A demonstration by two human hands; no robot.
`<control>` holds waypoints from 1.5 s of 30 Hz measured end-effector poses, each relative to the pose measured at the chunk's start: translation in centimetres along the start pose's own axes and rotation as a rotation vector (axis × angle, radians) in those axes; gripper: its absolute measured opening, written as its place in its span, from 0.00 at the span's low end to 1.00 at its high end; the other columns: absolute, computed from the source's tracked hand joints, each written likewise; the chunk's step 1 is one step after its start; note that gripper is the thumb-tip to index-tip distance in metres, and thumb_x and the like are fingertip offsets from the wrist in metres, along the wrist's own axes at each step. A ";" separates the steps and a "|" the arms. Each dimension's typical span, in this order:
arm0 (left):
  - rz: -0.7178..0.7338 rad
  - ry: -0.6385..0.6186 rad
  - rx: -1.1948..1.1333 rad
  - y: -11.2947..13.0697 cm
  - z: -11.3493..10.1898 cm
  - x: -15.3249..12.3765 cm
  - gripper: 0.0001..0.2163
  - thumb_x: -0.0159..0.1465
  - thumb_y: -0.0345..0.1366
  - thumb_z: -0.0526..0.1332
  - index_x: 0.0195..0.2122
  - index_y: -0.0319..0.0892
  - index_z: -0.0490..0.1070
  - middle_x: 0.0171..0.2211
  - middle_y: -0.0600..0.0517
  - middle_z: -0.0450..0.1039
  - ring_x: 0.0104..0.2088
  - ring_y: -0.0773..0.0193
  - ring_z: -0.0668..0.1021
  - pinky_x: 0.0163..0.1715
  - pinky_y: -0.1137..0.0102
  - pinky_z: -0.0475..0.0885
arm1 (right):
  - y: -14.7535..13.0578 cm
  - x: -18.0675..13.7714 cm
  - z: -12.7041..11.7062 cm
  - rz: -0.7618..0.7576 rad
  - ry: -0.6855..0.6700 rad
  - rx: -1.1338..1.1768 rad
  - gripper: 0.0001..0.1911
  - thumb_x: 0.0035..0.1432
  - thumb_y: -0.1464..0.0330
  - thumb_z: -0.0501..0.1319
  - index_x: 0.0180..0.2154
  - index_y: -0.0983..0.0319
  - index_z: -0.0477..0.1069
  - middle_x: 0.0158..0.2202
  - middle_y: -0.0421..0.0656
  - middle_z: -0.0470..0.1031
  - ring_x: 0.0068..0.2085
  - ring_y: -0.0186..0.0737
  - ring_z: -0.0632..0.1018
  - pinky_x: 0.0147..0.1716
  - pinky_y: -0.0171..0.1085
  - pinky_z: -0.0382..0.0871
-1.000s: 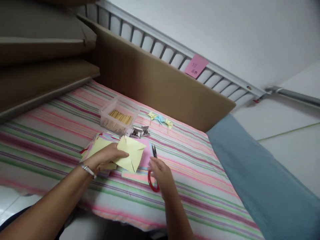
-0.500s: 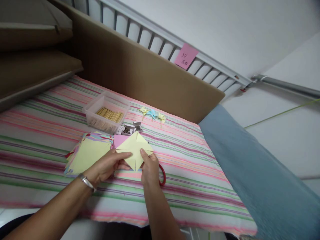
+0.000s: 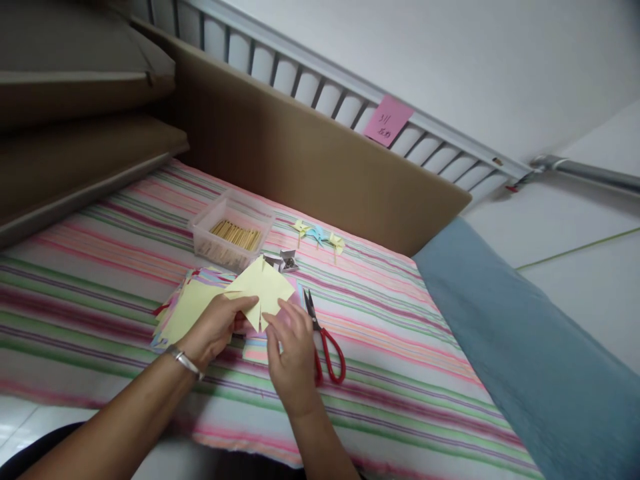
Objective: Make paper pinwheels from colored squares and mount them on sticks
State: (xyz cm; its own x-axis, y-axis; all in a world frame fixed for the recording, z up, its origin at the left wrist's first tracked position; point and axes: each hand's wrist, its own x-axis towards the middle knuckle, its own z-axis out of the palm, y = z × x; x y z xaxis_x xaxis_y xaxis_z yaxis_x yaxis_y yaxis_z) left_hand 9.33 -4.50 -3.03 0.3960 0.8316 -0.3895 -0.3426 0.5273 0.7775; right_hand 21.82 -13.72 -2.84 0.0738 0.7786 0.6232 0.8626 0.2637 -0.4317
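A pale yellow paper square (image 3: 273,287), with slits running in from its corners, is held up over the table like a diamond. My left hand (image 3: 217,327) pinches its left part, thumb on top. My right hand (image 3: 293,353) has curled fingers and thumb on the lower right edge, beside the bottom slit. Red-handled scissors (image 3: 333,357) lie just right of this hand, blades pointing away. Beneath the held square are pink and bluish sheets, partly covered. A stack of coloured paper (image 3: 193,307), yellow on top, sits left, partly behind my left hand.
A clear plastic box (image 3: 200,243) holds many thin wooden sticks (image 3: 237,235). Small boxes of metal bits (image 3: 289,261) stand near it. Three small paper pinwheels (image 3: 317,235) lie farther back. A cardboard panel (image 3: 320,160) borders the striped cloth (image 3: 400,393); brown cartons (image 3: 90,153) are at left.
My right hand has shifted its grip from the square's right side toward its lower edge. The square has turned slightly, and more of the scissors shows. The whole view has shifted a little.
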 end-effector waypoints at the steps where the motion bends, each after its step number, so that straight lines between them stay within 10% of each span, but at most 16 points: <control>1: -0.006 0.002 -0.005 -0.1 0.0 0.1 0.10 0.44 0.35 0.70 0.28 0.38 0.75 0.25 0.52 0.76 0.21 0.66 0.74 0.19 0.74 0.68 | -0.3 -0.1 0.2 -0.034 -0.035 -0.025 0.15 0.56 0.78 0.55 0.43 0.58 0.73 0.52 0.48 0.68 0.56 0.47 0.64 0.53 0.50 0.61; 21: 0.070 -0.026 -0.016 -1.1 0.2 0.3 0.13 0.47 0.37 0.68 0.33 0.36 0.75 0.24 0.49 0.77 0.28 0.58 0.77 0.26 0.69 0.70 | -0.6 0.2 1.2 -0.004 -0.069 0.057 0.07 0.58 0.73 0.58 0.34 0.59 0.74 0.39 0.44 0.75 0.43 0.43 0.71 0.44 0.44 0.64; 34: 0.053 -0.047 0.199 -1.3 0.7 -0.2 0.09 0.47 0.37 0.67 0.25 0.36 0.74 0.22 0.49 0.75 0.26 0.60 0.76 0.25 0.70 0.69 | 0.0 1.5 1.1 0.545 -0.068 0.427 0.05 0.53 0.70 0.60 0.27 0.62 0.72 0.27 0.39 0.72 0.31 0.36 0.72 0.31 0.32 0.65; 45: -0.008 -0.068 0.119 -1.4 1.4 -0.4 0.10 0.46 0.35 0.68 0.30 0.37 0.75 0.25 0.52 0.74 0.25 0.65 0.74 0.26 0.71 0.71 | 1.0 1.2 1.8 0.694 -0.020 0.495 0.05 0.51 0.68 0.59 0.26 0.62 0.71 0.24 0.38 0.73 0.29 0.36 0.73 0.29 0.32 0.66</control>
State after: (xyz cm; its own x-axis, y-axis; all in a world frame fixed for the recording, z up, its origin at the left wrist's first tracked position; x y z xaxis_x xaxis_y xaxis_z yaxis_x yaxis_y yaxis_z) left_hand 10.80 -5.86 -3.31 0.4567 0.8114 -0.3649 -0.2372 0.5063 0.8291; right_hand 21.88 -11.48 -3.69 0.4916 0.8648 0.1024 0.3064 -0.0618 -0.9499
